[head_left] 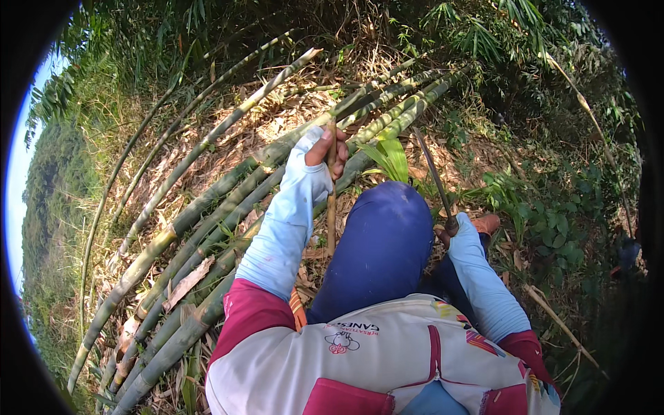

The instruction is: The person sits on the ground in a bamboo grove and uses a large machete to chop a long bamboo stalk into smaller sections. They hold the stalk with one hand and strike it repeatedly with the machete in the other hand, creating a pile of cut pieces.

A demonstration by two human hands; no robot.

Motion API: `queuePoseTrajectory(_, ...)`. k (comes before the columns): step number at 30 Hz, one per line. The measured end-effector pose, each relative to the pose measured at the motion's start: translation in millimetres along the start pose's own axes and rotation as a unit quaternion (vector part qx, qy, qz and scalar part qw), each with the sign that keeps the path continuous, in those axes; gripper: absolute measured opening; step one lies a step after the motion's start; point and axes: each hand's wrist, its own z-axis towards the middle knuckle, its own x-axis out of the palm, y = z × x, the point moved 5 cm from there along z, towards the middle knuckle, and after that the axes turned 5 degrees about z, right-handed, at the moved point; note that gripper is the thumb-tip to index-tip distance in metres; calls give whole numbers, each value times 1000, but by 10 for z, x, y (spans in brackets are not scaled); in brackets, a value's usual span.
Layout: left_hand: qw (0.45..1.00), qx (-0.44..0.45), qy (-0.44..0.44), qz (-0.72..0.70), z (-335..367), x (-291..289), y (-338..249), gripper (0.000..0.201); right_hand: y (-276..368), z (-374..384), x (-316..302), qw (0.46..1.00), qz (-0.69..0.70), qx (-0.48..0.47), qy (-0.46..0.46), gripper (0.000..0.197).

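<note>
My left hand [324,149] is closed around a thin brown stick [331,220], held upright in front of my raised knee. The stick's lower part runs down beside the dark blue trouser leg. To the right of the knee, my right hand [449,229] grips the handle of a machete [433,166], its long narrow blade pointing up and away from me. The blade is apart from the stick. Beyond and left of my left hand lie several long green bamboo poles [207,196], side by side on the slope. Both forearms are in light blue sleeves.
Dry leaves [277,104] cover the ground among the poles. A green leafy shoot [391,159] stands just beyond my knee. Undergrowth [564,225] grows on the right, with a thin dry branch [564,328] near me. An orange shoe [486,223] shows beside my right hand.
</note>
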Motion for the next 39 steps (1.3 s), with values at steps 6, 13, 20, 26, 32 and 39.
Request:
queuePoseTrajectory(6, 994, -77, 38, 70, 10, 234, 349, 31, 1572, 107, -133, 978, -57, -197, -44, 21)
queuePoseTrajectory(13, 967, -193, -122, 112, -8, 150, 928, 28, 2266, 442, 90, 949, -129, -253, 137, 18)
queuePoseTrajectory(20, 985, -16, 71, 157, 112, 1, 1100, 30, 2416, 643, 368, 890, -330, -278, 149, 23)
queuePoseTrajectory(26, 990, 11, 108, 92, 156, 52, 1166, 28, 2287, 727, 423, 882, -369, -250, 153, 24)
queuePoseTrajectory(32, 958, 81, 158, 225, 111, 176, 952, 16, 2341, 704, 406, 882, -381, -229, 156, 19)
queuePoseTrajectory(39, 915, 52, 123, 380, -141, 553, 263, 8, 2291, 769, 404, 875, -409, -179, 188, 18)
